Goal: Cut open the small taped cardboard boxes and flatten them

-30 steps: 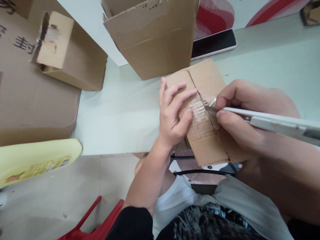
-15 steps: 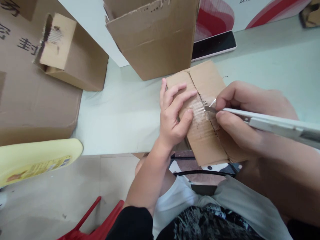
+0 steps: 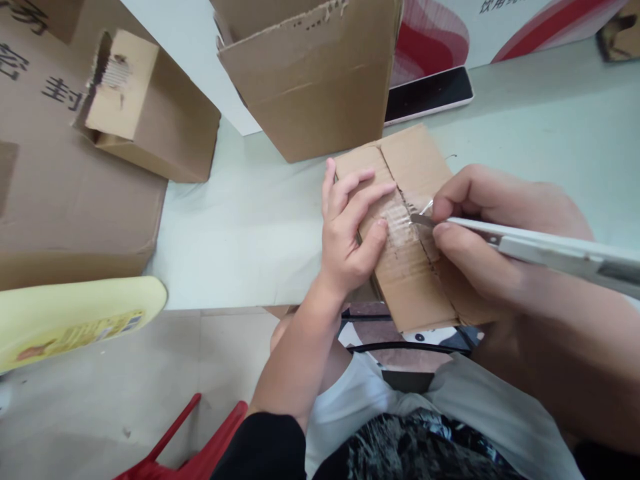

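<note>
A small cardboard box (image 3: pixel 415 287) lies at the table's front edge, its top seam running lengthwise and a strip of clear tape (image 3: pixel 399 227) across the middle. My left hand (image 3: pixel 350 230) rests on the box's left side, fingers spread over the flap. In my right hand (image 3: pixel 505 200) is a utility knife (image 3: pixel 545 251) with a pale handle, gripped between thumb and fingers. Its dark blade tip touches the taped seam. A loose bit of clear tape sticks up beside my right fingertips. The lower fingers of my right hand are partly hidden.
A tall open carton (image 3: pixel 320 93) stands behind the box, beside a black-faced phone (image 3: pixel 430 95). To the left are a smaller open carton (image 3: pixel 175 127) and a large carton (image 3: pixel 100 200). A pale yellow object (image 3: pixel 85 313) juts in at lower left, above a red stool (image 3: pixel 210 447).
The view has shifted very slightly. Both hands, the knife and the box keep practically the same positions.
</note>
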### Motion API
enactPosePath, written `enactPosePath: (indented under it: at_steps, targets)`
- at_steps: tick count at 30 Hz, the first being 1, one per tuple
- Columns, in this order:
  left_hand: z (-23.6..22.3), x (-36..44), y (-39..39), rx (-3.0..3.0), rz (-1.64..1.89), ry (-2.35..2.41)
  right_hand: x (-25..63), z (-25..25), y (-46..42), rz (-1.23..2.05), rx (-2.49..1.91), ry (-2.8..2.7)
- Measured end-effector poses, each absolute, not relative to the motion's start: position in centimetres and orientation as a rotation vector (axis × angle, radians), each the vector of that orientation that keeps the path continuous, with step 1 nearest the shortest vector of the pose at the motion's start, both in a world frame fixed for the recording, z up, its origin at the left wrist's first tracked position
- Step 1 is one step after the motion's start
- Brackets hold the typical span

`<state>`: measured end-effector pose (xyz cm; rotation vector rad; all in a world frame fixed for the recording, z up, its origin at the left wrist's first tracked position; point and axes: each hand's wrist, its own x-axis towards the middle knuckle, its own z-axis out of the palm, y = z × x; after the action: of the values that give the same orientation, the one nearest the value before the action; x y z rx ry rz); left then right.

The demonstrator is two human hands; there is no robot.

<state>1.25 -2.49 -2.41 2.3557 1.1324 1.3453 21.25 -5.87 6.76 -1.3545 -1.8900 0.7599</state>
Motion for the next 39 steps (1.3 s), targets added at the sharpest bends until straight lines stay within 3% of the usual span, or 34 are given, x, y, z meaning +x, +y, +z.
enactPosePath:
  at_steps: [39]
  targets:
    - [-2.52, 0.98, -2.43, 2.310, 1.294, 1.131, 21.33, 6.76, -5.80, 0.730, -1.334, -1.890]
